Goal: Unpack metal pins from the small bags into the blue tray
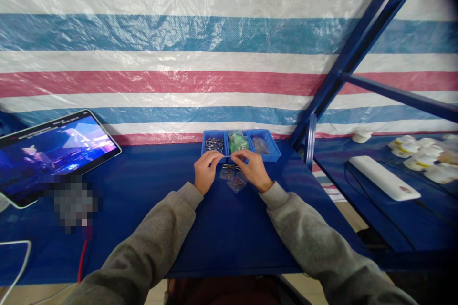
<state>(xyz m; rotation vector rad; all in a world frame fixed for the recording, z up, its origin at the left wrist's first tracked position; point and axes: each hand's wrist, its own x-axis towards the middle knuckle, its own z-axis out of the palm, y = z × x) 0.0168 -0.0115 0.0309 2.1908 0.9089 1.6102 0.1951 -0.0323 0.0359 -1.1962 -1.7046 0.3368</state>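
Blue tabletop (232, 233): a small thin item (227, 156) lies crosswise between two hands

Behind it hangs striped plastic sheeting (179, 83), at 12 o'clock. The item's long axis appears to run from 9 to 3 o'clock, the left hand (205, 170) at its 9 o'clock end and the right hand (255, 170) at its 3 o'clock end. Each hand is drawn together at thumb and forefinger, seemingly pinching one end; what exactly the item is, I cannot tell. Neither hand is clearly nearer to it.

Just beyond the fingertips stand blue parts bins: the left bin (213, 134) at 11 o'clock, holding loose screws (214, 145); green plastic packaging (238, 141) in the middle one at 1 o'clock; and the right bin (275, 152) at 2 o'clock, with clear plastic packaging (260, 145) inside.

On the near side, a short row of dark screws (233, 167) lies between 4 and 6 o'clock, laid roughly crosswise and closer to the right hand. Below that row are two small clear bags, the upper bag (226, 173) at 6 o'clock and the lower bag (237, 183) at 5 o'clock, each with small metal parts showing through
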